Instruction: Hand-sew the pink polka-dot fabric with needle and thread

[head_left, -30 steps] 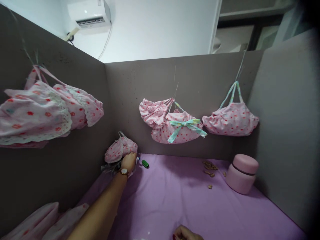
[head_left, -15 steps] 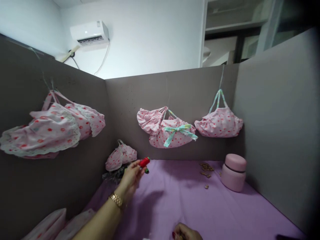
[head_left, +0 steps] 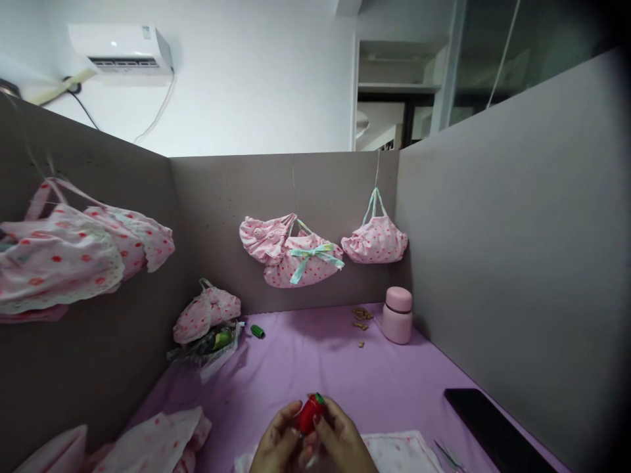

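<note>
Close to the table's near edge, a red thread spool (head_left: pixel 309 415) with a green end is held between both hands. My left hand (head_left: pixel 279 439) grips it from the left, fingers curled round its side. From the other side my right hand (head_left: pixel 341 439) pinches the spool with thumb and fingers. Beneath the hands lies a pale pink-and-white cloth (head_left: pixel 401 450) with pink spots, partly covered by them. A slim silver tool (head_left: pixel 447 454), perhaps thread snips, rests to the right of this cloth.
A green spool (head_left: pixel 257 331) lies near a clear plastic bag (head_left: pixel 219 358) at back left. A pink lidded jar (head_left: pixel 397 318) and peanut-like pieces (head_left: pixel 362 314) are at back right. A flat black device (head_left: pixel 493 424) lies right. Dotted cloth pouches (head_left: pixel 305 259) hang from the grey partitions (head_left: pixel 207 190).
My left hand has come back from the far left with the red spool, to the near edge. My right hand has joined it on the spool. The view has turned right.
</note>
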Motion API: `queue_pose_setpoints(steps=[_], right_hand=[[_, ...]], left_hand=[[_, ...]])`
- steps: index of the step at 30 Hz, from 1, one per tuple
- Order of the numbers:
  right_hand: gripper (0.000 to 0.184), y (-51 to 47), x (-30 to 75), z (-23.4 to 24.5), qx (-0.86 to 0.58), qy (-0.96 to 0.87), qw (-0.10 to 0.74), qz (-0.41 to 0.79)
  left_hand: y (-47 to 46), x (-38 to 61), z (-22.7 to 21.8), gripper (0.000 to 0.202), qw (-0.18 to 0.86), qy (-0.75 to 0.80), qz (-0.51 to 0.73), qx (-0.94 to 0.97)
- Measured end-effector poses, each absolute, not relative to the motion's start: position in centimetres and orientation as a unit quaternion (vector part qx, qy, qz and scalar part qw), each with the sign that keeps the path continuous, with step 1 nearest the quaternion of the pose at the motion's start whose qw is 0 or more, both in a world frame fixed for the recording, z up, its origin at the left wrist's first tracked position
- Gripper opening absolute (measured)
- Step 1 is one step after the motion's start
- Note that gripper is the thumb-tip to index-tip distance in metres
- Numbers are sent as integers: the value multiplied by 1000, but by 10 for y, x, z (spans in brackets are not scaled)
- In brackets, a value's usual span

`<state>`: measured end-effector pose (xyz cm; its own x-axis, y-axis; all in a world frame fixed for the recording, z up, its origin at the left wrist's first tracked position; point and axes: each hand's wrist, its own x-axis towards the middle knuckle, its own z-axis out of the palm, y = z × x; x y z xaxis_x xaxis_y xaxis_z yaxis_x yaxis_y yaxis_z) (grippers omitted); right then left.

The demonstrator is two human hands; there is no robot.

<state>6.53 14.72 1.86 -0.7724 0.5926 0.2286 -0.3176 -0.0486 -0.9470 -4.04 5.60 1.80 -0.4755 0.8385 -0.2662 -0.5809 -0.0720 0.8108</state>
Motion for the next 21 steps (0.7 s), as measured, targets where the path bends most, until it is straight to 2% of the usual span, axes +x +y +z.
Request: queue_pose_setpoints(steps=[3, 6, 8, 13, 19, 21], right_hand=[[37, 145, 65, 17, -120, -581, 321, 739], [40, 143, 65, 13, -119, -562, 316, 755], [42, 142, 67, 13, -118, -539, 307, 775], [43, 141, 71, 19, -103, -538, 251, 798], [46, 136, 73, 18, -99, -549, 224, 799], [44, 134, 74, 17, -104, -543, 217, 804]], left_hand=[[50, -39, 12, 44, 431, 547, 676, 241], [48, -37, 11, 40, 270, 613, 654, 351], [49, -36, 13, 36, 205, 612, 645, 408], [48, -40, 14, 28, 195, 614, 624, 443], [46, -35, 12, 29, 43, 657, 565, 497], [45, -35, 14, 27, 31, 669, 569, 476]])
